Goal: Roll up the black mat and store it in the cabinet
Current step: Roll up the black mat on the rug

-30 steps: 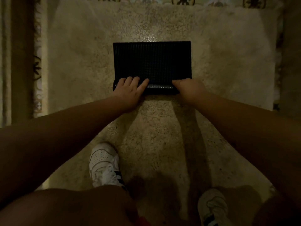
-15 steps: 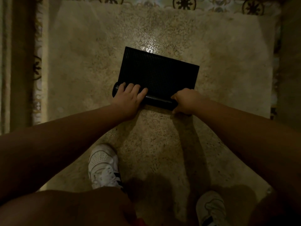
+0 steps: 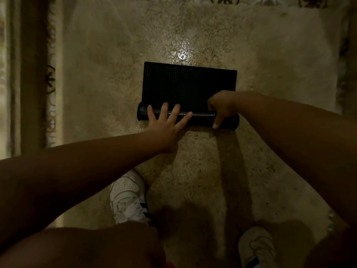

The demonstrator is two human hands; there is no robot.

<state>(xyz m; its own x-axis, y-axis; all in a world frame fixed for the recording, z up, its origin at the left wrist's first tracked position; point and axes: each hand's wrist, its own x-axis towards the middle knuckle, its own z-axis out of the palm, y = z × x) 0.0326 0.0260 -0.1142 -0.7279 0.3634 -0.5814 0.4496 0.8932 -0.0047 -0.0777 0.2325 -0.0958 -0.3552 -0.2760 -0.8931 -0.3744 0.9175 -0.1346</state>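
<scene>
The black mat (image 3: 188, 88) lies on a pale stone floor, textured side up. Its near edge is rolled into a tight tube (image 3: 201, 118) that runs left to right. My left hand (image 3: 166, 120) rests flat on the left half of the roll with fingers spread. At the roll's right end my right hand (image 3: 220, 107) curls over it, fingers hooked on the far side and thumb on the near side. The flat part of the mat stretches away from me beyond both hands.
A patterned tile border (image 3: 51, 80) and a dark strip run along the left; more patterned tiles line the top and right edges. My two white shoes (image 3: 128, 198) (image 3: 257, 246) stand on the floor below the mat. A light glare sits just beyond the mat.
The mat has swung from tilted back to nearly square to me. My left fingers have spread out flat over the roll, and my right hand has shifted to grip its right end.
</scene>
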